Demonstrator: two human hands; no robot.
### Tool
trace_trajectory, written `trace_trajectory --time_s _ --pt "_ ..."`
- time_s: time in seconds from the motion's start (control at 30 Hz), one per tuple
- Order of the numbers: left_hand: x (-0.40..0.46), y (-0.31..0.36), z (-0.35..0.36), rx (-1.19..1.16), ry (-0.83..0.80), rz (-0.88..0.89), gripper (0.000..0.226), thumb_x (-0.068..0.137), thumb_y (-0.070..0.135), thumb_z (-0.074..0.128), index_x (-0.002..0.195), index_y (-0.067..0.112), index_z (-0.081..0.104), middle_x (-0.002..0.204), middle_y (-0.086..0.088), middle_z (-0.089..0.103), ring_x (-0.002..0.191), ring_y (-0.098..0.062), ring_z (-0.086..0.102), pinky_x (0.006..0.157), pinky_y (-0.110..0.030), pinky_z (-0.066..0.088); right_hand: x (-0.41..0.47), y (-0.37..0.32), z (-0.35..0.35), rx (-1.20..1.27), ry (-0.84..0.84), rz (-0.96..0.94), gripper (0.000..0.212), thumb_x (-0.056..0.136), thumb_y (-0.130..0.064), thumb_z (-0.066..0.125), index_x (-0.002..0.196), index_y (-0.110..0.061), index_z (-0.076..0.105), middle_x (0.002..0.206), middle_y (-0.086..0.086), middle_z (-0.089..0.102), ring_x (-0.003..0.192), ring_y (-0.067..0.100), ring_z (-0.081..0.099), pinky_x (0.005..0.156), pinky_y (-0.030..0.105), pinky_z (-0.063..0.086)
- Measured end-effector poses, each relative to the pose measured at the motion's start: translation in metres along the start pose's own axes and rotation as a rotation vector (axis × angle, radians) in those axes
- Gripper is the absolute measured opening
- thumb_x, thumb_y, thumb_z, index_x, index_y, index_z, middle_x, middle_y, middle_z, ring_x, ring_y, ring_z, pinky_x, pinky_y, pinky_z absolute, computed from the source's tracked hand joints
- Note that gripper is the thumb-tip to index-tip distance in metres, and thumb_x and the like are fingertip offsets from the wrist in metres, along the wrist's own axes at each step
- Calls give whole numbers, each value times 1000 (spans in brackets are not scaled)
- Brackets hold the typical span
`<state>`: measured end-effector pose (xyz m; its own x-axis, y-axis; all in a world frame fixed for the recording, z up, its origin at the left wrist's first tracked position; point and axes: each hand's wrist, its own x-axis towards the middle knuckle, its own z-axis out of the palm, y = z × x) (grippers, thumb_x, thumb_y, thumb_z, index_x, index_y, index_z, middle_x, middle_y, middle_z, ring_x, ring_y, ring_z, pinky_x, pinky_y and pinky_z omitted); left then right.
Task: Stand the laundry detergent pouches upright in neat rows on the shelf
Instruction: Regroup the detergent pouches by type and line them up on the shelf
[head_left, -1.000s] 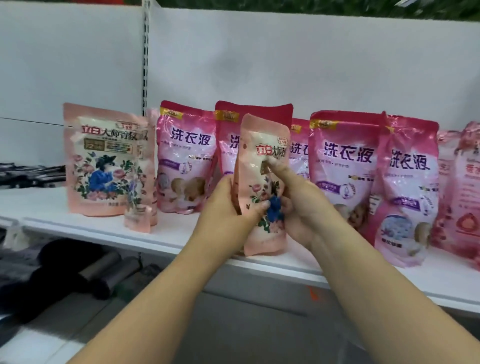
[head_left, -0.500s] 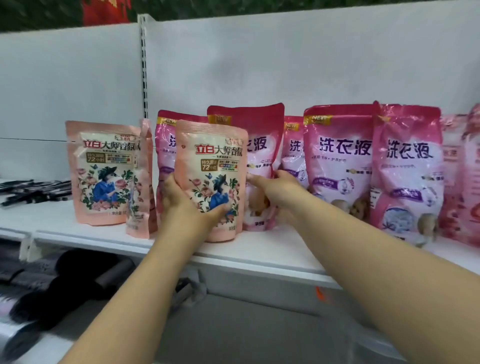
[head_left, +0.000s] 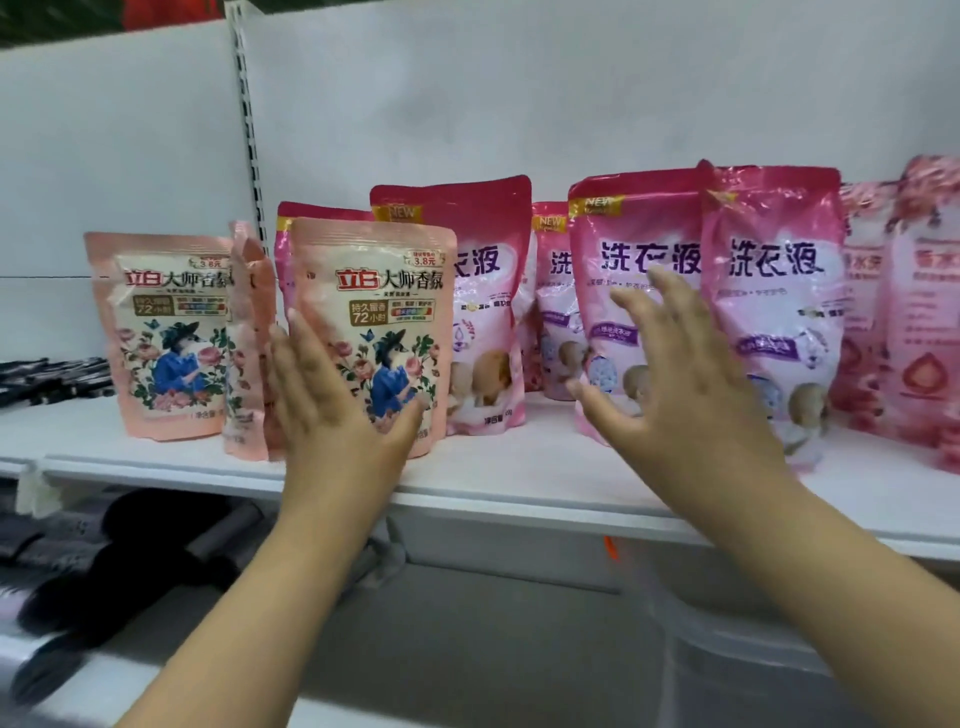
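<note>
A salmon-pink floral pouch (head_left: 374, 332) stands upright near the front edge of the white shelf (head_left: 519, 483), facing forward, at about nine o'clock from the frame's centre. The left hand (head_left: 337, 415) lies at its lower left corner — fingers (head_left: 298, 358) straight and spread, thumb out toward four o'clock across the pouch's bottom edge; it seems to touch the pouch without curling round it. The right hand (head_left: 685, 374) hangs at three o'clock from that pouch, fingers splayed wide and blurred, holding nothing, in front of a magenta pouch (head_left: 634, 270).

At nine o'clock from the floral pouch stands a second floral pouch (head_left: 166, 332), upright and facing forward, and between the two a third one (head_left: 249, 338) is turned edge-on, slightly tilted. Behind the floral pouch a row of magenta pouches runs toward three o'clock: one (head_left: 478, 291) partly covered by it, a smaller-looking one (head_left: 550, 291) further back, then the one behind the right hand and its neighbour (head_left: 779, 291), which touch along their sides. At the far three o'clock edge stand paler pink pouches (head_left: 914, 312), blurred. Below the shelf at eight o'clock lie dark rolled items (head_left: 130, 571) — what they are I cannot tell.
</note>
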<state>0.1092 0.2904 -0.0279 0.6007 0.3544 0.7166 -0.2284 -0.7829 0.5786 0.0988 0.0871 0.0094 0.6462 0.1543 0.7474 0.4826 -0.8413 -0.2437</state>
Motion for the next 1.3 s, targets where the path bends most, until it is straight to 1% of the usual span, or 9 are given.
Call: trace_trajectory --time_s 0.1,0.2,0.33,0.43,0.53,0.63,0.83,1.03,1.3 --pt "-17 11 5 -6 38 220 95 84 52 52 133 31 -27 146 13 -25 131 2 -24 98 -11 -25 -16 29 -17 3 24 102 77 82 -38 60 145 -22 18 155 -7 1 141 8 4 107 18 3" --pt "-17 42 15 -166 -90 247 82 85 46 54 146 28 2 154 9 3 138 -2 -1 109 -19 -3 -17 42 -31 72 162 100 77 81 -32 63 144 -20 22 155 -3 11 141 9 8 107 15 2" --pt "4 92 40 -256 -485 152 93 73 65 53 146 21 16 137 9 44 123 -11 43 102 -32 37 -7 62 -49 271 222 279 88 76 -40 68 145 -21 17 153 1 19 140 18 19 113 35 17" --pt "32 115 68 -348 -659 -65 111 58 75 53 145 15 20 140 -4 44 122 -22 47 100 -42 41 7 87 -54 609 68 653 124 43 -67 77 144 -23 20 145 9 35 128 29 40 106 50 33" --pt "44 122 91 -614 -797 -301 89 66 60 66 135 11 39 141 -9 43 126 -29 43 105 -43 35 12 105 -58 892 -116 802 72 58 -52 73 113 -10 54 87 6 69 79 21 60 75 36 49" --pt "42 120 104 -689 -647 -280 45 67 43 75 102 19 62 110 -4 67 100 -22 61 93 -34 46 15 113 -52 842 -105 825 54 55 -53 70 91 -13 61 72 3 67 73 21 60 74 35 47" --pt "26 118 73 -539 -178 -142 70 64 40 78 121 15 46 108 2 58 98 -19 56 85 -30 43 10 125 -45 612 102 807 62 78 -55 59 118 -7 52 101 7 59 89 22 52 68 29 40" --pt "5 103 46 -453 42 -67 64 72 38 73 123 19 39 89 11 44 89 -13 44 76 -26 34 14 129 -36 492 151 833 81 75 -61 59 131 -5 42 130 13 52 117 30 49 96 37 38" --pt "16 91 57 -436 41 -103 61 78 36 68 123 12 35 110 -3 46 94 -20 44 79 -31 37 21 105 -28 555 -215 547 67 85 -52 51 142 -23 29 140 -5 43 130 21 39 99 23 24"
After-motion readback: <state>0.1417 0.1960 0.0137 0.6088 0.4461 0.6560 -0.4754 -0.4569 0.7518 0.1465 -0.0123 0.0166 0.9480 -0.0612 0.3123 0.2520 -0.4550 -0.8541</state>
